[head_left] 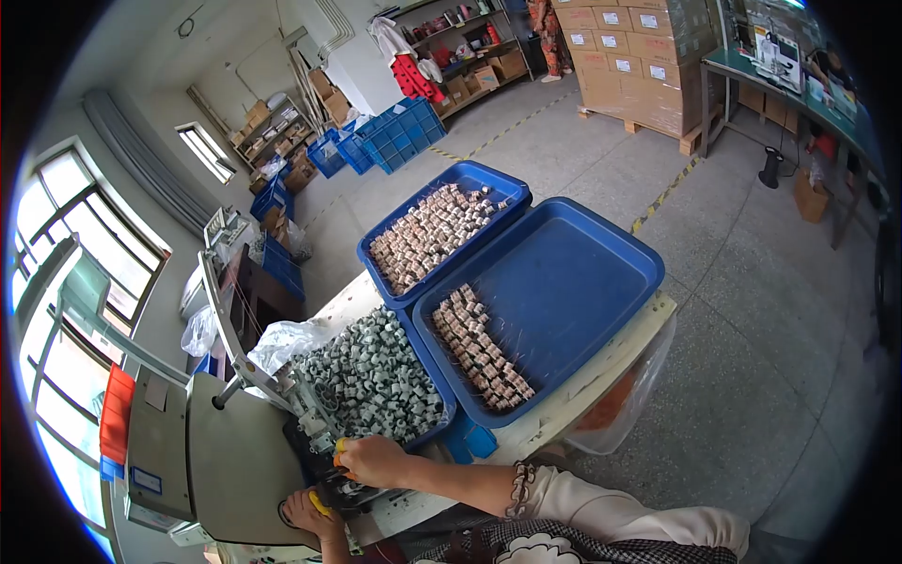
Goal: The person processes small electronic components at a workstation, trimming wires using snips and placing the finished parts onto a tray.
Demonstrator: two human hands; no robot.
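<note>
My right hand (374, 461) reaches to the front of a grey bench machine (240, 461), fingers closed at its working head (315, 428). Yellow-orange coverings show at its fingertips, and whatever they pinch is too small to make out. Lower down, beside the machine's body, my left hand (308, 515) has its fingers curled, with a yellow covering on a digit; what it holds, if anything, is hidden. Just beyond my right hand, a blue tray of small grey-green parts (376, 376) stands against the machine.
A blue tray (583, 310) holds rows of small pinkish wound parts (479, 348) along its left side. Behind it, another blue tray (512, 193) is filled with similar parts. Stacked cartons (629, 66), blue crates (404, 136) and a green-topped bench (752, 70) stand farther off.
</note>
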